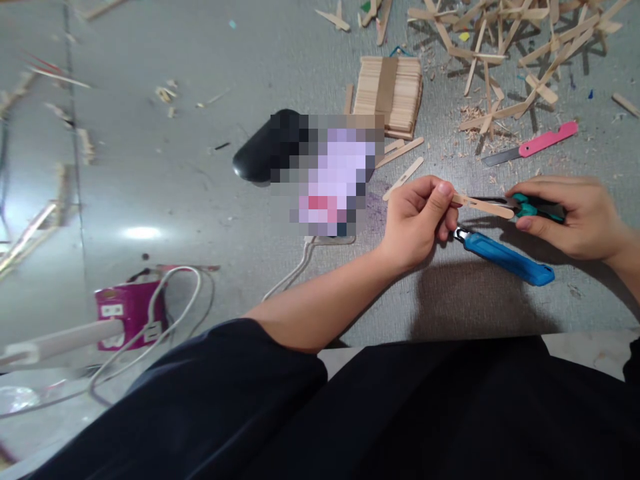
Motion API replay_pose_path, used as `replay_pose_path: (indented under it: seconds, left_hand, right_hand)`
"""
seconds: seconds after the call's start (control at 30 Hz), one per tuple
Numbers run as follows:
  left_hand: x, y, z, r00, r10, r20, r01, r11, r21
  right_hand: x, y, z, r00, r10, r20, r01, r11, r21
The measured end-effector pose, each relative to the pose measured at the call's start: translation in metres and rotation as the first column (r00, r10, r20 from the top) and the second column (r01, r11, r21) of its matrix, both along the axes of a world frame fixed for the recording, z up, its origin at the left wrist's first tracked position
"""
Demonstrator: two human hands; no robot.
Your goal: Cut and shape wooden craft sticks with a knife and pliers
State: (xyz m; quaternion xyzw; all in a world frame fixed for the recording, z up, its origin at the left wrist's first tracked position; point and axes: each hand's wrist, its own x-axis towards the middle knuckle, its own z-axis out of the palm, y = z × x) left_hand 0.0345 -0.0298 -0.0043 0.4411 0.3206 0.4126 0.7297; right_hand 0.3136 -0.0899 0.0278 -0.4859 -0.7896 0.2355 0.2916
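Between the thumb and fingers of my left hand (423, 213) is one end of a popsicle stick (487, 207), which has a small slot cut in it. My right hand (570, 213) is closed around the green and black handles of a pair of pliers (525, 205). The pliers' thin jaws lie along the stick, partly behind it; whether they grip it I cannot tell. Just below both hands a blue utility knife (507, 257) rests on the table. Another slotted popsicle stick (404, 179) lies by my left hand.
A banded bundle of popsicle sticks (367, 83) lies beyond my left hand. Joined sticks (505, 50) spread across the back right, near a pink craft knife (550, 141). To the left are a blurred phone (337, 177), a black mouse-like object (260, 150) and a white cable (295, 270).
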Motion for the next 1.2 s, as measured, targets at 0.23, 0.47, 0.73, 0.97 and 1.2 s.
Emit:
replay_pose_path:
  seconds: [0.23, 0.47, 0.73, 0.97, 1.2]
  left_hand:
    - [0.000, -0.001, 0.000, 1.000, 0.000, -0.006, 0.001, 0.996, 0.090]
    - [0.000, -0.005, 0.001, 0.999, 0.004, -0.032, 0.002, 0.983, 0.184]
    - [-0.001, -0.003, 0.003, 0.999, 0.001, -0.037, 0.006, 0.986, 0.166]
    - [-0.002, -0.005, 0.002, 0.999, -0.041, 0.007, 0.040, 0.990, 0.135]
    - [-0.002, -0.003, -0.001, 1.000, -0.013, -0.023, 0.017, 0.985, 0.171]
  right_hand:
    - [-0.001, -0.001, 0.006, 1.000, 0.011, -0.026, -0.014, 0.994, -0.107]
    - [0.001, -0.001, 0.009, 0.999, 0.031, 0.019, -0.028, 0.988, -0.150]
    - [0.001, -0.001, 0.009, 0.999, 0.014, 0.033, -0.009, 0.987, -0.161]
    - [0.001, -0.001, 0.011, 1.000, 0.019, 0.020, -0.016, 0.987, -0.161]
    - [0.001, 0.001, 0.012, 0.999, 0.026, 0.037, -0.020, 0.985, -0.170]
